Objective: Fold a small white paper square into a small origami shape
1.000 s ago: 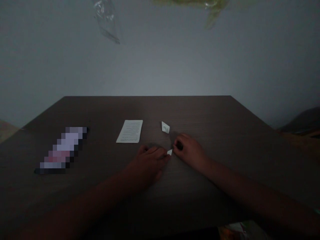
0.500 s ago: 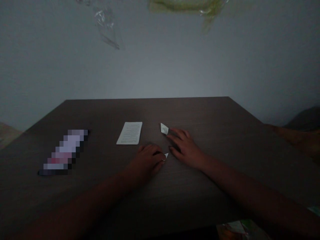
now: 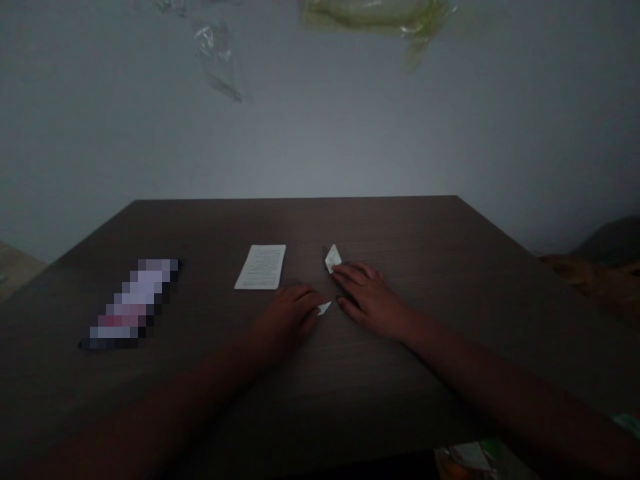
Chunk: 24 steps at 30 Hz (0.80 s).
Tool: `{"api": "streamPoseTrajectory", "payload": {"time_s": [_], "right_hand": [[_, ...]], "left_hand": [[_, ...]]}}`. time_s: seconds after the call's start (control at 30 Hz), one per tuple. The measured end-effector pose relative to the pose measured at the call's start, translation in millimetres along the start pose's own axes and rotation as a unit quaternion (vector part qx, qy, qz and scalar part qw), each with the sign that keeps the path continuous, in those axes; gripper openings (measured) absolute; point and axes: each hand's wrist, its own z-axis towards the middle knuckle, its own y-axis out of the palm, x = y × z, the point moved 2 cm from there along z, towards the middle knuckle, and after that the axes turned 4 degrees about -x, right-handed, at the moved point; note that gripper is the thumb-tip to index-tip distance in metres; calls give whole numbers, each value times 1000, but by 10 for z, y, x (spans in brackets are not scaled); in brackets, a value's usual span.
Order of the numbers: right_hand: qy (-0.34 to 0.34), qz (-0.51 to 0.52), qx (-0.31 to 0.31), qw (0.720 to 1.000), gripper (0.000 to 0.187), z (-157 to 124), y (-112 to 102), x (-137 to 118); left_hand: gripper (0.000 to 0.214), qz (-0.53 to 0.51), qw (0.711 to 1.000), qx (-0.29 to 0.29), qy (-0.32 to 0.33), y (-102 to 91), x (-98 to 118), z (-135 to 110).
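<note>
Since the earlier frame we note the far folded paper piece (image 3: pixel 333 260) turned, its narrow tip now toward the wall, with the right hand (image 3: pixel 371 300) come up against it. The left hand (image 3: pixel 287 320) has drawn slightly leftward, its own small paper piece (image 3: pixel 325 308) going along with it.

Nearest us, at the bottom edge, a colourful packet (image 3: pixel 467 457), partly cut off and dim. Left hand: low over the bench (image 3: pixel 400 230), narrow, thumb and finger pinching the small piece, whose pointed end sticks out rightward. Right hand: fairly wide, fingers spread, thumb apart; a fingertip meets the near edge of the far piece. We cannot tell whether that piece stands or lies.

Off to the left, well apart from both hands, a dark-edged phone (image 3: pixel 133 300), its face pixelated. Beyond the left hand, a stack of printed sheets (image 3: pixel 261 268), text too small for us to read. Behind the bench, a pale wall (image 3: pixel 350 133) bearing clear tape (image 3: pixel 217 63) and yellowish tape (image 3: pixel 370 15).
</note>
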Motion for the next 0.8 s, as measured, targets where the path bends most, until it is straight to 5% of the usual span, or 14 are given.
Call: {"api": "streamPoseTrajectory", "payload": {"time_s": [0.47, 0.67, 0.8], "right_hand": [[-68, 56, 38, 995, 39, -120, -121, -104], [-56, 101, 83, 990, 17, -147, -142, -195], [-29, 185, 108, 976, 26, -213, -165, -348]], "left_hand": [[22, 33, 998, -48, -6, -92, 11, -86], [15, -81, 996, 11, -29, -84, -44, -77], [13, -165, 980, 65, -87, -96, -47, -78]]}}
